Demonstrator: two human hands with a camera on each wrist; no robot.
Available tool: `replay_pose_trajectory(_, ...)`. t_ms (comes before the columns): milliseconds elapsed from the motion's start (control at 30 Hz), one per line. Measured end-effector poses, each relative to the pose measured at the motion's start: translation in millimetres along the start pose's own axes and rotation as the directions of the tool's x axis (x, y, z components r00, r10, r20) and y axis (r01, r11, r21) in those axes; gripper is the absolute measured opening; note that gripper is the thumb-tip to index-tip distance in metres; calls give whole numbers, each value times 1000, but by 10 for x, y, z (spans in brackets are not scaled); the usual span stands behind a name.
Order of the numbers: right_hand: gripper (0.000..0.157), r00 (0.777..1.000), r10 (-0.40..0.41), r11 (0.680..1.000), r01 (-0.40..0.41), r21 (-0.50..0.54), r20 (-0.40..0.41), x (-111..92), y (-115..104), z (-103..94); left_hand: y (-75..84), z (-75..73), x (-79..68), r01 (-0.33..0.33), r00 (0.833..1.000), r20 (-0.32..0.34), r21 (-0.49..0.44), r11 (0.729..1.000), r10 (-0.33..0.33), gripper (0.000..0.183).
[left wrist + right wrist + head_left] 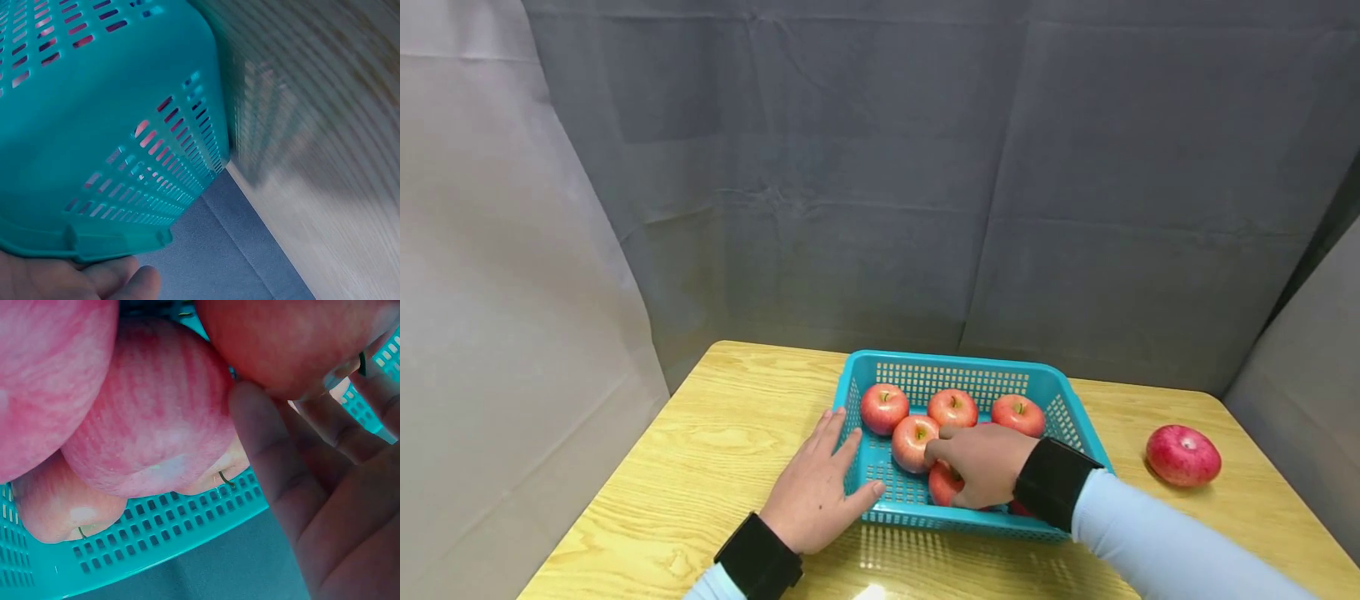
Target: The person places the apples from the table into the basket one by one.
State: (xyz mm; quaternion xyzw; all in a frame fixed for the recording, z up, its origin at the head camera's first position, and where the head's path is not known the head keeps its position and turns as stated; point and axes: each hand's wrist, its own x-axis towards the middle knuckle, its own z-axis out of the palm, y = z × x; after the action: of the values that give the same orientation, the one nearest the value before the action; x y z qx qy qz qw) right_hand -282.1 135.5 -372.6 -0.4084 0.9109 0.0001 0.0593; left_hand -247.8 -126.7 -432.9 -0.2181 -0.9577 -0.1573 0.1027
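Note:
A turquoise plastic basket [955, 360] with slotted walls holds several red apples, among them a paler one [913, 443] in the middle and one at the left [883, 408]. My right hand [985, 462] reaches over the front wall, its thumb and fingers around a red apple [944, 485] near the front. In the right wrist view, the thumb tip meets that apple [287, 344]. My left hand [820, 492] is at the basket's left front corner with fingers spread. The left wrist view shows its fingertips [147, 282] at the rim.
A darker red round fruit [1183, 456] with a pale spot lies on the wooden table [730, 417], right of the basket. Grey cloth [865, 208] hangs behind the table, and lighter cloth [512, 333] hangs at the left.

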Motion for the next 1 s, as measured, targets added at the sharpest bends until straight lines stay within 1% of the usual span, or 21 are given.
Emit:
replay_pose_trajectory(167,37,1000,3,1000,-3,-11,-15,11,-12,39,5,-9,-8,-4,1000,-4,-2,1000,4,91)
replay_pose_trajectory(400,40,999,13,999,-14,-32,-32,33,-12,86,2,-8,-11,3,1000,2,-6,1000,-3,91)
replay_pose_trajectory(567,38,999,10,1000,-10,-5,-31,13,6,71,3,-6,-7,3,1000,4,0,1000,-3,91)
replay_pose_trajectory(633,37,1000,20,999,-19,31,-21,-11,27,46,2,-5,-3,1,1000,4,4,1000,-1,92)
replay_pose_trajectory(767,39,998,66,994,-66,87,3,-85,100,-21,1,-7,1,-1,1000,3,3,1000,1,91)
replay_pose_trajectory(867,41,996,92,992,-91,91,-6,-155,170,-59,-3,-9,5,0,1000,1,-5,1000,0,91)
replay_pose_trajectory(933,40,994,109,990,-106,89,-24,-212,222,-78,-5,-10,4,2,1000,4,-10,1000,-2,91)
replay_pose_trajectory(1000,39,992,126,986,-123,111,-29,-285,277,-104,-6,-9,2,2,1000,6,-12,1000,-2,91)
